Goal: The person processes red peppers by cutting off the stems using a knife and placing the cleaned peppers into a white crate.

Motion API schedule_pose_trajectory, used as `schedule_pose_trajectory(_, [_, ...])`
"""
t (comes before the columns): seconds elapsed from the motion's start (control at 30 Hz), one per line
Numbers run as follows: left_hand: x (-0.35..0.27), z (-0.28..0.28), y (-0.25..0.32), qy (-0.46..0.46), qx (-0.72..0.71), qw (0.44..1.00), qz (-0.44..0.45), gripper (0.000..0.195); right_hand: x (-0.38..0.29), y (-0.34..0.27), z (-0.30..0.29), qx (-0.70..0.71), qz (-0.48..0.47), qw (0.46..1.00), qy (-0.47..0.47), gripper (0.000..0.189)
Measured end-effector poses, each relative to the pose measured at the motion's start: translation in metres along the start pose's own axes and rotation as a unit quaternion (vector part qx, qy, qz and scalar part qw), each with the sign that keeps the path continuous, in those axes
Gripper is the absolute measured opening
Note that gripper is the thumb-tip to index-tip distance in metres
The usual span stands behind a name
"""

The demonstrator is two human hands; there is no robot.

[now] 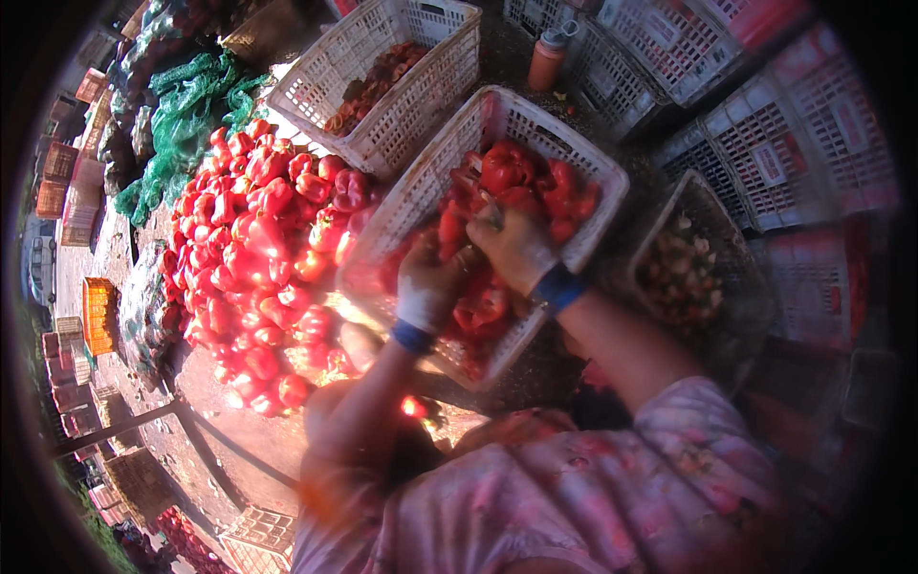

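Note:
My left hand (428, 278) and my right hand (518, 246) are close together over a white plastic crate (599, 168) that holds red bell peppers (505, 166). Between the fingers of my left hand is a red bell pepper piece (452, 228). A small thin tool (490, 208), seemingly a short knife, shows at the fingertips of my right hand; its handle is hidden in the grip. Both hands look covered by pale, stained gloves, with blue bands at the wrists. Some cut peppers (482, 310) lie in the crate below the hands.
A large heap of red bell peppers (251, 251) lies left of the crate. Beyond stands another white crate (401, 115) with pepper scraps. To the right are a bin of pale scraps (681, 276) and stacked crates (760, 154). An orange bottle (548, 61) stands behind.

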State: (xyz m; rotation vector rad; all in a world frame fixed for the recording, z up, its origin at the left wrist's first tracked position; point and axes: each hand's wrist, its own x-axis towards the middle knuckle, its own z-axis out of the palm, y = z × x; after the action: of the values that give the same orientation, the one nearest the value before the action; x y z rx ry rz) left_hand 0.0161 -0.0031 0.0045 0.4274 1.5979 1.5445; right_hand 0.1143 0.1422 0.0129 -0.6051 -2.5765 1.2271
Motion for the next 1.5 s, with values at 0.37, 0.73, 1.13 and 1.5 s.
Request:
schedule_pose_trajectory(0.37, [0.01, -0.005, 0.04, -0.029, -0.288, 0.956, -0.048, 0.047, -0.002, -0.037, -0.041, 0.54, 0.263, 0.798, 0.048, 0.022])
schedule_pose_trajectory(0.73, [0.029, 0.038, 0.01, -0.079, -0.11, 0.986, 0.092, 0.062, -0.008, 0.01, -0.043, 0.362, 0.239, 0.886, 0.164, 0.033])
schedule_pose_trajectory(1.13, [0.012, 0.022, 0.029, -0.026, 0.099, 0.992, 0.076, 0.032, -0.024, -0.039, -0.041, -0.163, -0.054, 0.985, -0.022, 0.05])
schedule_pose_trajectory(1.5, [-0.014, -0.029, 0.074, 0.104, 0.341, 0.88, 0.315, 0.021, -0.065, 0.039, -0.152, -0.164, 0.207, 0.954, 0.138, 0.057])
